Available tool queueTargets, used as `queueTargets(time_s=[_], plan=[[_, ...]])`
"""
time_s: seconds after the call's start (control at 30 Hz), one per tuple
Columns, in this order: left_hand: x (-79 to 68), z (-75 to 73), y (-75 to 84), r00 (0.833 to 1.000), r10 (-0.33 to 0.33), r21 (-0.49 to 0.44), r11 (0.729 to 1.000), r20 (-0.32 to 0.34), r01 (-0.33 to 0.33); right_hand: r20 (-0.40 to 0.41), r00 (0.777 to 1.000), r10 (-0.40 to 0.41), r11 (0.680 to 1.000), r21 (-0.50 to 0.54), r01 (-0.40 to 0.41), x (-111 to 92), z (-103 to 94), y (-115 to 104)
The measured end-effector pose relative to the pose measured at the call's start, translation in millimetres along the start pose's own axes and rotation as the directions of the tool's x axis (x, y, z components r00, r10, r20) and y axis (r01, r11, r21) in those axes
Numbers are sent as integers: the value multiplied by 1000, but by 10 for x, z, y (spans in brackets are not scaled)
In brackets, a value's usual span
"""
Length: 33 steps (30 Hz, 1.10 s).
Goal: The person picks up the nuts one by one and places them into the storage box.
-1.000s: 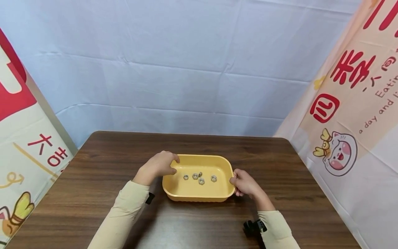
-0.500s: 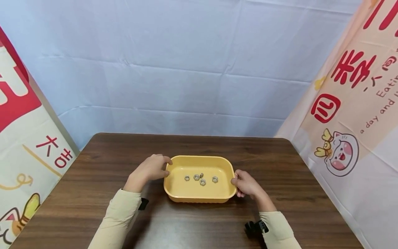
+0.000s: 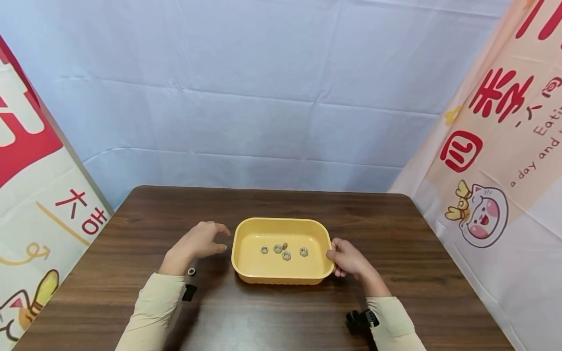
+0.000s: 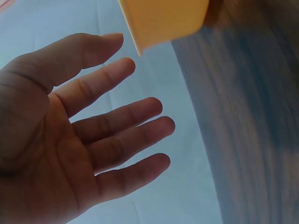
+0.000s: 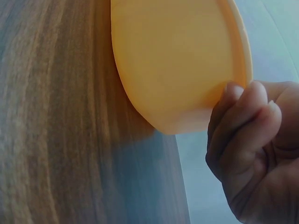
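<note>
A yellow tray point(image 3: 281, 269) lies on the table with several metal hex nuts point(image 3: 287, 255) inside it. Its right rim is pinched by my right hand point(image 3: 349, 258); the right wrist view shows that hand's curled fingers point(image 5: 245, 121) against the rim. Left of the tray, my left hand point(image 3: 195, 247) hovers with fingers spread and touches nothing. In the left wrist view its bare palm point(image 4: 51, 154) faces the camera, a gap away from the tray's end point(image 4: 166, 21). Beside the left wrist, one more nut point(image 3: 191, 271) rests on the tabletop.
The dark wood-grain table point(image 3: 281, 317) has a pale cloth backdrop point(image 3: 246, 122) behind its far edge. Printed cloths hang at the left point(image 3: 35, 195) and right point(image 3: 496, 161).
My left hand has come away from the tray's left rim and moved left. A nut on the tabletop now shows beside its wrist. The right hand still holds the rim.
</note>
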State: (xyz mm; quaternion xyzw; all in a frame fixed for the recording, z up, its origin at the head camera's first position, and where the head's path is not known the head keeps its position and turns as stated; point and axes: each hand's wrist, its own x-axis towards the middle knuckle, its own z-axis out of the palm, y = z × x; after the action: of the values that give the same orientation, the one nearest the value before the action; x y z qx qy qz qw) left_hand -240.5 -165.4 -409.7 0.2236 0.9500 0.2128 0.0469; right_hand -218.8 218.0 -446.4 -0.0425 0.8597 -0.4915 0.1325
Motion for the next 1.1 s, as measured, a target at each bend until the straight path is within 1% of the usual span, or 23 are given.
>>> queueTargets(time_s=[0.17, 0.27, 0.4, 0.5, 0.63, 0.77, 0.83, 0.9, 1.03, 1.1], plan=[[-62, -24, -111, 1000, -21, -31, 999, 2, 21, -3, 1000, -1, 1000, 3, 1, 8, -7, -7], [-95, -24, -155, 1000, -22, -37, 999, 2, 22, -7, 1000, 1, 1000, 0, -1, 11, -6, -9], [-150, -3, -212, 999, -37, -49, 998, 0, 37, -11, 1000, 6, 1000, 3, -6, 16, 2, -1], [-196, 24, -283, 999, -45, -58, 997, -2, 44, -9, 1000, 6, 1000, 7, -6, 20, 8, 9], [-254, 63, -413, 999, -48, -101, 994, -2, 48, -4, 1000, 4, 1000, 7, -4, 12, 7, 16], [-306, 102, -553, 998, -59, -164, 985, 10, 59, -11, 1000, 2, 1000, 2, -2, 1, -4, 19], [-332, 115, -616, 998, -64, -198, 978, 20, 67, -11, 1000, 1, 1000, -3, -1, 0, -7, 20], [-361, 122, -667, 996, -78, -250, 965, 37, 85, -6, 1000, 0, 1000, -1, 0, 3, -6, 24], [-422, 114, -747, 993, -89, -361, 926, 77, 111, 6, 1000, -1, 1000, 4, 1, 13, 2, 28], [-445, 107, -787, 992, -77, -397, 911, 96, 109, 4, 1000, -3, 1000, 7, 3, 16, 6, 27]])
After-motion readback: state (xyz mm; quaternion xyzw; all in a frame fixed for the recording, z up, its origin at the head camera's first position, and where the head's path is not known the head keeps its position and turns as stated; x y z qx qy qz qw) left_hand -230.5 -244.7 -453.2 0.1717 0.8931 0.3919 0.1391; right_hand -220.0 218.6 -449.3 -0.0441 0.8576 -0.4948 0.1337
